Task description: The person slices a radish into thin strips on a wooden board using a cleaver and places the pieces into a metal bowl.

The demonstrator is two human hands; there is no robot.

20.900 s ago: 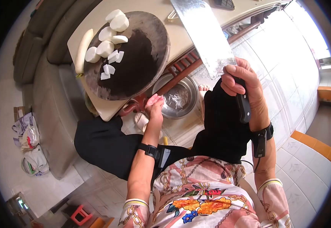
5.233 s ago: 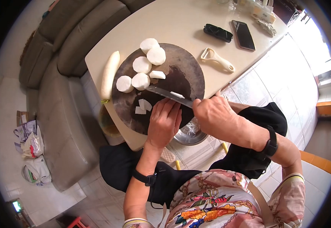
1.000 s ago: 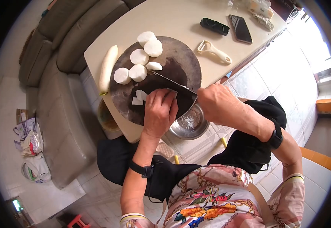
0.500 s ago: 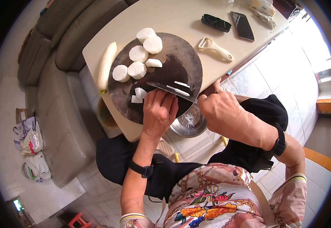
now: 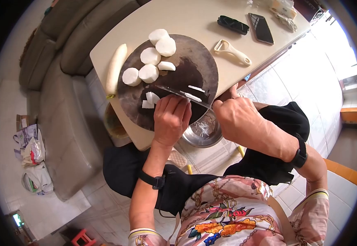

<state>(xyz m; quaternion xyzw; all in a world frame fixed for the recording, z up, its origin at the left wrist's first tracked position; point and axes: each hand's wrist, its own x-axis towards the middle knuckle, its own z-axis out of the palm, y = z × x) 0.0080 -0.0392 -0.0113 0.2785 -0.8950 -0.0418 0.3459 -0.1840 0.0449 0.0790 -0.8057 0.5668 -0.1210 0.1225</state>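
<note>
A round dark cutting board [image 5: 205,61] lies on the table, with several thick white radish rounds [image 5: 149,73] at its left and upper part. My right hand [image 5: 233,117] is closed round the handle end of a knife [image 5: 182,94], whose blade crosses the lower board. My left hand [image 5: 171,115] is closed, fingers bent against the blade; what it presses is mostly hidden. Small white pieces [image 5: 149,101] lie left of my left fingers. Thin white strips [image 5: 196,89] rest beyond the blade. A whole white radish [image 5: 116,69] lies left of the board.
A peeler [image 5: 232,53], a black case [image 5: 233,25] and a phone [image 5: 261,28] lie on the table's right part. Below the table edge stands a metal bowl [image 5: 205,139] with white shreds. A grey sofa [image 5: 65,135] is at the left.
The knife blade has shifted slightly, and a strip beside it sits a little further left. Both hands keep nearly the same place and grip.
</note>
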